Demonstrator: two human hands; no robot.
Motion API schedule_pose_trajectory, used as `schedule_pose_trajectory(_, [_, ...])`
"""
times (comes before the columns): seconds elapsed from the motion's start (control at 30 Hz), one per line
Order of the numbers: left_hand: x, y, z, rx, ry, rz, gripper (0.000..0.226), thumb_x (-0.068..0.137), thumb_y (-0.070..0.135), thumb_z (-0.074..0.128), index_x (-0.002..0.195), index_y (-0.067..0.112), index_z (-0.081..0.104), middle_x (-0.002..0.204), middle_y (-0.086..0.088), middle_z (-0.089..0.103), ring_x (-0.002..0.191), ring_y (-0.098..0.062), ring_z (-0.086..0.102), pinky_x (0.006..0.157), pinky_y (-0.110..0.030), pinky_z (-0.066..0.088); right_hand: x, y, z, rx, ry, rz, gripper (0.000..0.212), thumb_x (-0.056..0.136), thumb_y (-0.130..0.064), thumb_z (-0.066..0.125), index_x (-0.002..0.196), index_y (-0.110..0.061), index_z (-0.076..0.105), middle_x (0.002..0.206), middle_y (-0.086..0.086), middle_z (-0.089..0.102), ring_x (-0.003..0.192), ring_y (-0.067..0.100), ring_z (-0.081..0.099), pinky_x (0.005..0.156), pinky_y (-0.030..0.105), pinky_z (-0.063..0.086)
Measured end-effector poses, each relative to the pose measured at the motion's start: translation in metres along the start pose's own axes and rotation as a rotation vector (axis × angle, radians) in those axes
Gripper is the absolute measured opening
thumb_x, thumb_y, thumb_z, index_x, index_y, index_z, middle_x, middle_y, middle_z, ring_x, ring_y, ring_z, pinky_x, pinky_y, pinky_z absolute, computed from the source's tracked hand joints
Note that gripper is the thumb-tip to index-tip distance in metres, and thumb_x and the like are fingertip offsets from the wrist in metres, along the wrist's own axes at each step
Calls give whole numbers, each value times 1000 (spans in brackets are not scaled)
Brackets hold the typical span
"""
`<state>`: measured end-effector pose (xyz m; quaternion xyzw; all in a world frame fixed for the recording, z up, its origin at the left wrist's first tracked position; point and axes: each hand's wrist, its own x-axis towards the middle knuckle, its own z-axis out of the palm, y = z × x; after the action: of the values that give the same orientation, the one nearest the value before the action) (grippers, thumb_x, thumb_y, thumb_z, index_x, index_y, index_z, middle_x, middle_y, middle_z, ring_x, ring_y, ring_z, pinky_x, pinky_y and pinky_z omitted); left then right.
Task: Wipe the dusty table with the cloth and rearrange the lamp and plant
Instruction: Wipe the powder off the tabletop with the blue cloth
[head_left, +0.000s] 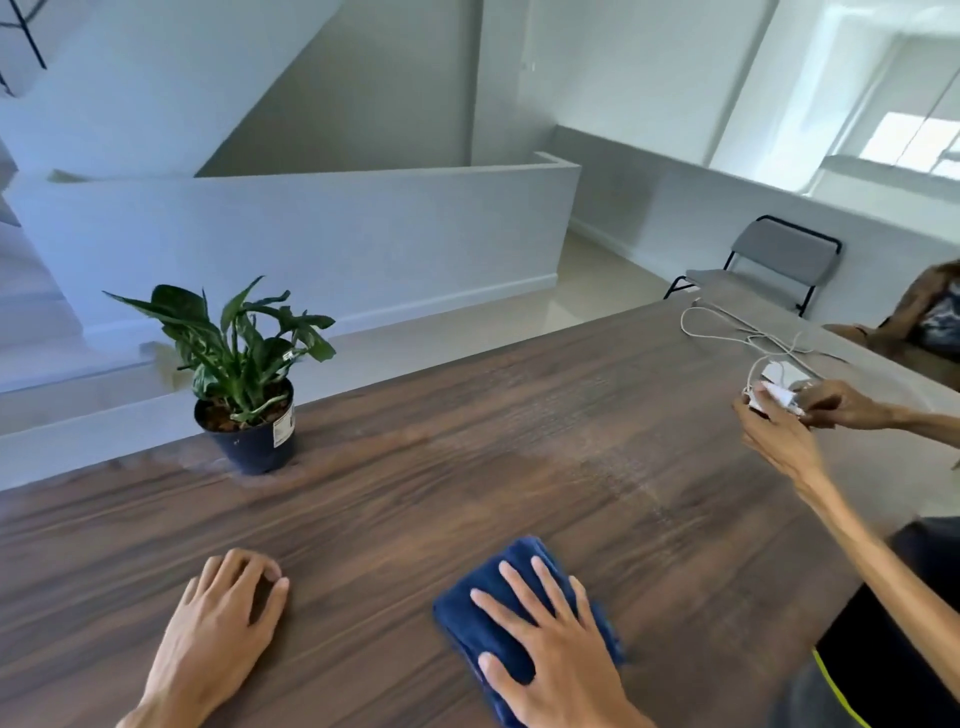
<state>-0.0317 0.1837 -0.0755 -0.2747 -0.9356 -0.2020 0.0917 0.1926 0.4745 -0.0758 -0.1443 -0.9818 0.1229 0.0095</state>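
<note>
A folded dark blue cloth lies on the brown wooden table near its front edge. My right hand presses flat on the cloth with fingers spread. My left hand rests on the bare tabletop to the left, fingers curled loosely, holding nothing. A green leafy plant in a dark pot stands at the table's far left, with pale dust around its base. A dusty pale patch shows across the middle of the table. No lamp is recognisable in view.
At the right, another person's two hands hold a small white device with a white cable trailing over the far right corner. A grey folding chair stands beyond the table. A low white wall runs behind.
</note>
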Motion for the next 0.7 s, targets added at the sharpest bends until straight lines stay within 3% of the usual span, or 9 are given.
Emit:
schedule_pose_trajectory(0.1, [6, 1, 8, -35, -53, -20, 33, 85, 56, 39, 101, 32, 54, 105, 15, 49, 102, -17, 52, 87, -37, 43, 26, 67, -22, -71, -63, 236, 62, 89, -79, 20, 147, -66, 4, 161, -26, -15, 153, 17, -15, 121, 48, -6])
schedule_pose_trajectory(0.2, [9, 4, 11, -60, -70, -50, 39, 85, 58, 38, 110, 32, 52, 114, 17, 46, 112, -15, 49, 96, -37, 41, 108, 106, -47, -50, -66, 461, 67, 92, -76, 20, 153, -56, 2, 167, -12, -11, 153, 28, -17, 118, 61, -11])
schedule_pose_trajectory(0.3, [12, 8, 10, -36, -122, -32, 45, 87, 60, 37, 120, 32, 50, 125, 17, 44, 121, -12, 46, 105, -34, 37, 183, 102, -47, -35, -89, 531, 68, 94, -73, 16, 156, -50, 0, 168, -3, -11, 151, 34, -21, 115, 66, -15])
schedule_pose_trajectory(0.43, [14, -1, 10, -31, -189, -54, 60, 91, 64, 31, 140, 31, 43, 151, 13, 36, 143, -11, 31, 119, -34, 26, 235, 26, -23, -8, -118, 348, 65, 97, -68, 17, 157, -47, 1, 168, 0, -10, 152, 34, -18, 118, 62, -12])
schedule_pose_trajectory(0.57, [11, 0, 10, -12, -207, -29, 66, 93, 65, 25, 146, 29, 38, 158, 9, 30, 148, -10, 21, 122, -33, 19, 164, -45, 0, -18, -145, -96, 61, 97, -67, 22, 155, -52, 9, 167, -10, -6, 153, 25, -16, 122, 53, -10])
schedule_pose_trajectory(0.63, [10, 2, 8, -19, -221, -33, 67, 93, 66, 23, 148, 29, 36, 160, 8, 28, 149, -9, 18, 122, -32, 17, 98, -42, -1, -9, -167, -245, 59, 96, -70, 24, 152, -59, 10, 166, -19, -6, 153, 16, -17, 122, 48, -9])
schedule_pose_trajectory(0.7, [11, 2, 7, -15, -219, -45, 66, 94, 65, 22, 148, 29, 35, 161, 9, 26, 150, -9, 16, 123, -30, 14, 69, -6, -13, -61, -173, -198, 60, 91, -78, 16, 148, -65, 2, 163, -26, -13, 151, 10, -20, 123, 43, -9])
